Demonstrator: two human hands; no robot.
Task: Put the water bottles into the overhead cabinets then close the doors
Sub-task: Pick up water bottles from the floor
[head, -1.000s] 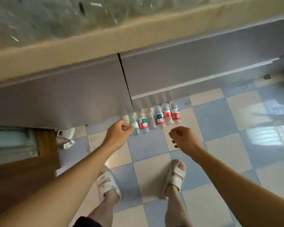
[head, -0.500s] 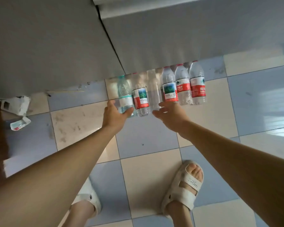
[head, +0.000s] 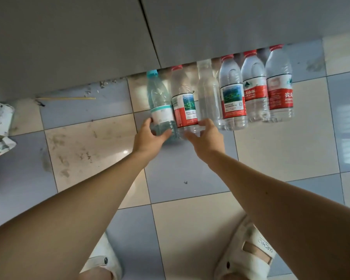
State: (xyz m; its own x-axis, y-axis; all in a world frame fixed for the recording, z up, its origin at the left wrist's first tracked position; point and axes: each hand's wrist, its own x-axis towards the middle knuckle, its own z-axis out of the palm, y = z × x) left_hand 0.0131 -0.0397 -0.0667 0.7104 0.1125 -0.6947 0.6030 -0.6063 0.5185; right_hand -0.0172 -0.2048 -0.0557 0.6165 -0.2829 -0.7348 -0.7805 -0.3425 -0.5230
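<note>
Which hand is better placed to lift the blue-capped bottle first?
Left. The left hand already curls around the blue-capped bottle at the row's left end; the right hand is at the neighbouring red-labelled bottle.

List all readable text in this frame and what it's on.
"农夫": white characters on the red label of the rightmost bottle; cut off at the label's edge.
"天山泉": on the red label of the second bottle from the right; partly legible.
"ARCHI": on the strap of the right sandal; further letters unclear.
Fine print on the two picture-label bottles: too small.
Teal-banded bottle: unreadable.
</note>
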